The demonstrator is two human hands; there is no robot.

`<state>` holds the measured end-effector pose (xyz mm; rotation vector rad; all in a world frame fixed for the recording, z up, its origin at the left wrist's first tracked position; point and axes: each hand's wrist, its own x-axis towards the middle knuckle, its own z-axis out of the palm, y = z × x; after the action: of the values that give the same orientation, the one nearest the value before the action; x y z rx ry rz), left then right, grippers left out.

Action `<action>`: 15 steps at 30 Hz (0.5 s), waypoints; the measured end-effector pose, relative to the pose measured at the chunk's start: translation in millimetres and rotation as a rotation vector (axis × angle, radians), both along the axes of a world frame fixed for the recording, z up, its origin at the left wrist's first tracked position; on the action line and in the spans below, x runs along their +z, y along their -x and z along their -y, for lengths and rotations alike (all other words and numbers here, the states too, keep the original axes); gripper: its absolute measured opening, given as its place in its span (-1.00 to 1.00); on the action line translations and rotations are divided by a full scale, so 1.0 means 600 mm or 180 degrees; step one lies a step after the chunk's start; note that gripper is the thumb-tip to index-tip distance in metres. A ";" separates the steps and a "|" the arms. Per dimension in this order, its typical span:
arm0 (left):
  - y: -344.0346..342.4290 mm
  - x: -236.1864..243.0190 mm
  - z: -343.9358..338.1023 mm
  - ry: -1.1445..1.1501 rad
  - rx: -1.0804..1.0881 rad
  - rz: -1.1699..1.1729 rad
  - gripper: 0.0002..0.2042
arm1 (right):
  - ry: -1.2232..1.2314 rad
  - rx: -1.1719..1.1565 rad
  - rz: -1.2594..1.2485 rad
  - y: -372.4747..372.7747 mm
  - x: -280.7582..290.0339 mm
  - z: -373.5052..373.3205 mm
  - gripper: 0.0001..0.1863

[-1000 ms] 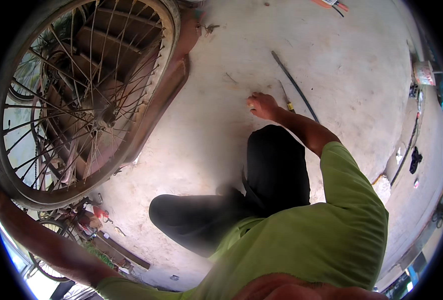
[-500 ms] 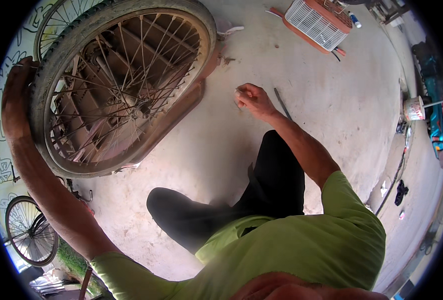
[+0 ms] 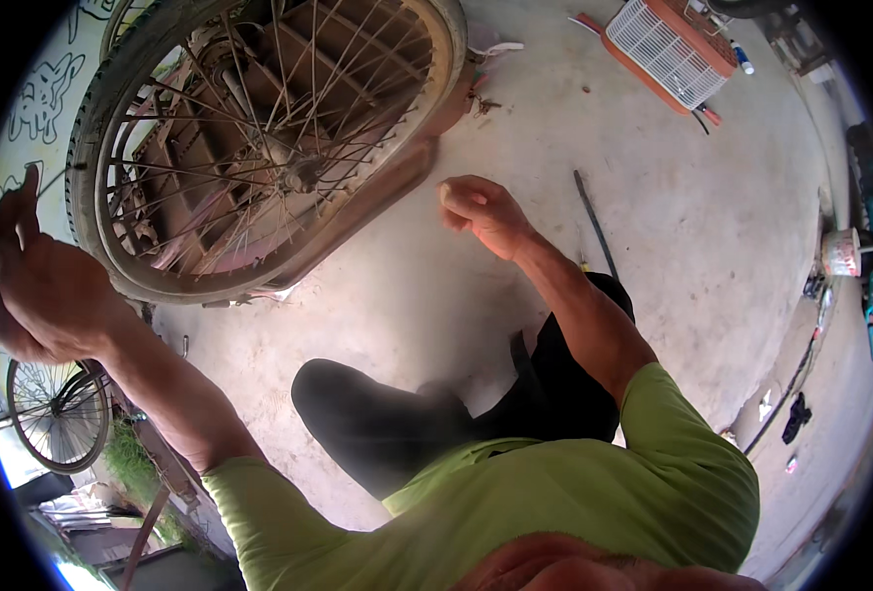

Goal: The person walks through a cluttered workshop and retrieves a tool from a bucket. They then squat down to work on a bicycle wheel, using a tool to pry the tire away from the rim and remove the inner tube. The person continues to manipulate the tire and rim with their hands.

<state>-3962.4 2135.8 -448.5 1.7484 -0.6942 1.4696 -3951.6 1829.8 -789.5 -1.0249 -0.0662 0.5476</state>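
A: Where is the wheel?

B: The spoked wheel (image 3: 299,176) stands tilted at the upper left, with its hub facing us. A brown curved panel (image 3: 382,197) runs along its lower right side.

A: What about the left hand?

B: The left hand (image 3: 52,291) is just beside the tyre (image 3: 84,222), on its outer side. One finger points up and the others are bent. Whether it touches the rubber or holds anything, I cannot tell.

A: And the right?

B: The right hand (image 3: 484,212) is above the floor (image 3: 446,325), near the panel but apart from the wheel. Its fingers curl inward; I cannot tell if anything is inside them.

A: What lies around?

B: A thin dark rod (image 3: 595,225) lies to the right of that hand, with a bit of yellow (image 3: 584,262) showing beside the forearm. At the top right is a white basket (image 3: 653,54) with an orange rim, and a small blue and white tube (image 3: 743,59) near it. A pale pot (image 3: 839,253) is at the far right, and another spoked wheel (image 3: 59,416) is at the lower left, below the left hand.
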 end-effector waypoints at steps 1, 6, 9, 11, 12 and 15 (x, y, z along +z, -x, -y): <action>0.055 -0.041 0.036 0.0114 -0.0084 -0.0084 -0.73 | 0.0030 -0.0005 0.0035 0.007 0.008 -0.009 -0.77; 0.137 -0.355 0.155 0.1580 -0.1259 -0.3381 -0.87 | 0.0225 -0.0127 0.0129 0.022 0.009 0.007 -0.68; 0.130 -0.486 0.171 0.1805 -0.1211 -0.4048 -0.79 | 0.0249 0.0052 0.0189 0.029 0.029 0.003 -0.66; 0.124 -0.474 0.193 0.1579 -0.1438 -0.3932 -0.76 | 0.0358 0.0277 0.0337 0.038 0.043 0.002 -0.67; 0.118 -0.469 0.202 0.1454 -0.1561 -0.3853 -0.75 | 0.0365 0.0345 0.0247 0.041 0.038 0.003 -0.68; 0.110 -0.494 0.204 0.1418 -0.1116 -0.4247 -0.74 | 0.0344 0.0467 0.0186 0.043 0.030 -0.005 -0.70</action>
<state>-4028.6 2013.3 -744.7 1.6685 0.0670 0.0200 -3977.7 1832.7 -771.2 -1.1475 -0.1660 0.6604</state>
